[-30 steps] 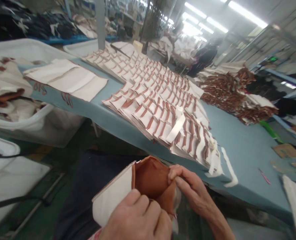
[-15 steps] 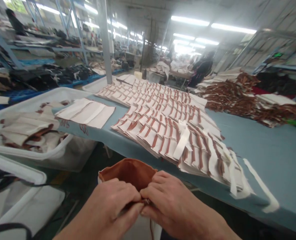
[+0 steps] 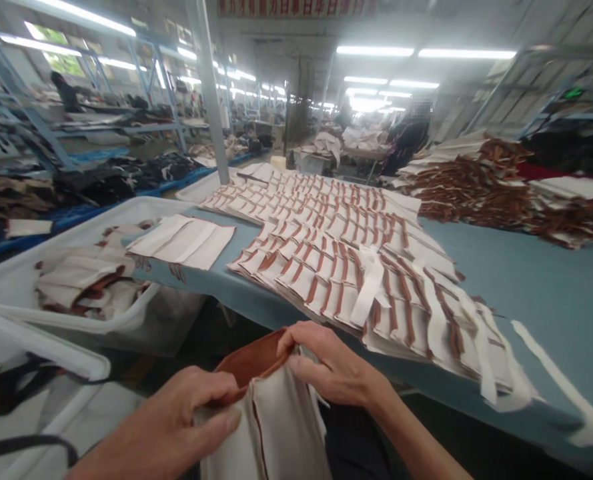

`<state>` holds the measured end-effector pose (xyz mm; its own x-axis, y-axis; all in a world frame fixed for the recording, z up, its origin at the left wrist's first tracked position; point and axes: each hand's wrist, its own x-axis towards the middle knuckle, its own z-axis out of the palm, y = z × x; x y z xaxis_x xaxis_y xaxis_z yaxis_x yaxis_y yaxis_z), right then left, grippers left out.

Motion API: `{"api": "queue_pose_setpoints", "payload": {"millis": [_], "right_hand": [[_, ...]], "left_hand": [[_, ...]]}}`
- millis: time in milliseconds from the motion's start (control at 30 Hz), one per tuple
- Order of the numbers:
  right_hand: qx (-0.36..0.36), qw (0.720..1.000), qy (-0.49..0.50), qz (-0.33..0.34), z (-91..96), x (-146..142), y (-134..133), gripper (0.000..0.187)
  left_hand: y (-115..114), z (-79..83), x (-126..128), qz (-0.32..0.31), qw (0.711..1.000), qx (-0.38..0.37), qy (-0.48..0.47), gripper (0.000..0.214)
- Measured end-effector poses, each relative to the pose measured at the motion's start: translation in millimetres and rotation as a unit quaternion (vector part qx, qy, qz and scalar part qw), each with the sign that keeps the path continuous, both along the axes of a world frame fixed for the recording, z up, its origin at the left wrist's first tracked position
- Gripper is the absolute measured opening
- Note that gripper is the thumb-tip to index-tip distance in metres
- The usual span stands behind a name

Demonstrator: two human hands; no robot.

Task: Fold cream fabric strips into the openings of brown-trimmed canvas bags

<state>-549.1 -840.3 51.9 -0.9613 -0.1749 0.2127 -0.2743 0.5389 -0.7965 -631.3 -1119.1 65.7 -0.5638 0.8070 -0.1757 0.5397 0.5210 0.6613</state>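
A cream fabric bag piece [image 3: 271, 427] with a rust-brown inside hangs mouth up in front of me. A dark seam runs down its near face. My left hand [image 3: 196, 407] pinches the near rim on the left, thumb outside and fingers over the edge. At the right end of the rim, my right hand [image 3: 321, 363] grips the fabric between thumb and fingers. The brown interior shows between the two hands; the bag's lower end runs out of view.
Overlapping rows of cream pieces with brown edges [image 3: 326, 260] cover much of the blue table [image 3: 481, 253]. Cream strips [image 3: 561, 380] lie on the right. A white bin [image 3: 126, 320] holds more pieces at left. Brown-and-cream stacks [image 3: 476, 180] stand behind. A person [image 3: 409, 137] is farther back.
My hands have moved apart along the rim, the left one to the left and the right one up and right. The bag's near face and seam now show between them.
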Motion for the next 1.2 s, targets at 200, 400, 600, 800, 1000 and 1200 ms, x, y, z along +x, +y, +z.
{"api": "queue_pose_setpoints", "payload": {"millis": [200, 400, 600, 800, 1000, 1200], "right_hand": [[0.070, 0.989, 0.096, 0.091, 23.9, -15, -27, 0.035], [-0.079, 0.994, 0.012, 0.069, 15.0, -20, -16, 0.042], [-0.242, 0.969, -0.035, 0.020, -7.4, -35, -8, 0.055], [-0.264, 0.960, -0.091, 0.007, -38.0, -47, -19, 0.062], [-0.237, 0.963, -0.127, 0.025, -64.0, -59, -33, 0.058], [-0.050, 0.990, -0.132, 0.003, -81.4, -101, -63, 0.022]], "left_hand": [[32, 33.9, -2, -0.038, 0.997, 0.023, -0.059, 0.048], [20, 42.2, -26, 0.000, 0.998, 0.024, -0.062, 0.032], [-1, 8.6, -38, 0.105, 0.969, 0.147, -0.172, 0.055], [0, -1.5, -31, 0.062, 0.928, 0.186, -0.316, 0.033], [2, -3.2, -16, 0.084, 0.981, 0.082, -0.156, 0.031], [-13, -64.4, 0, 0.177, 0.977, 0.111, 0.044, 0.024]]}}
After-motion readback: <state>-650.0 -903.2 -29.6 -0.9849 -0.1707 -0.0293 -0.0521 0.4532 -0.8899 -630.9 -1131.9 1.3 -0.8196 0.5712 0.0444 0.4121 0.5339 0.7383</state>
